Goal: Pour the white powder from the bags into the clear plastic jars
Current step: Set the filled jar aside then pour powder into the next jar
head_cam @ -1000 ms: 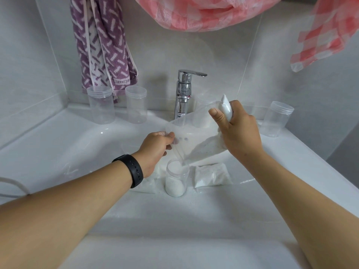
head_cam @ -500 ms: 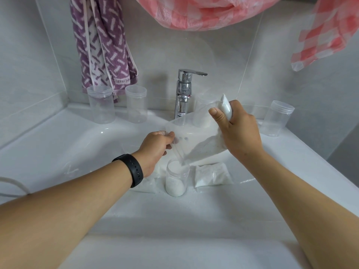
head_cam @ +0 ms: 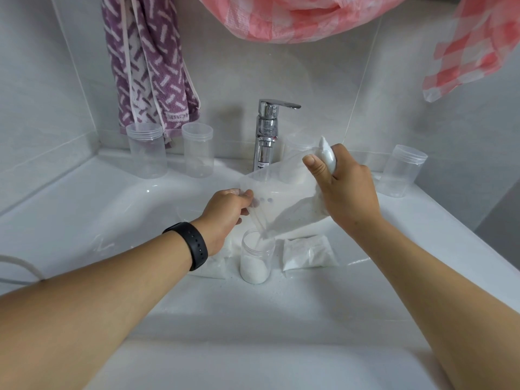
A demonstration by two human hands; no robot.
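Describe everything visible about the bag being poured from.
The bag is clear, thin plastic, tilted with its open corner down over the open jar. White powder lies along its lower side. Two small dark dots mark its near face. The right hand grips its bunched upper end; the left hand pinches its edge near the mouth.

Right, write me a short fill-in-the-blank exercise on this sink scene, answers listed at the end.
1. The right hand holds up the clear plastic bag of white powder by its ____ end.
2. The bag's open corner points into the small clear plastic jar, which stands in the white ____.
3. The left wrist wears a ____ band.
4. Beside the chrome tap, near the hanging purple patterned towel, stand ____ empty clear jars.

Answers: upper; sink; black; two
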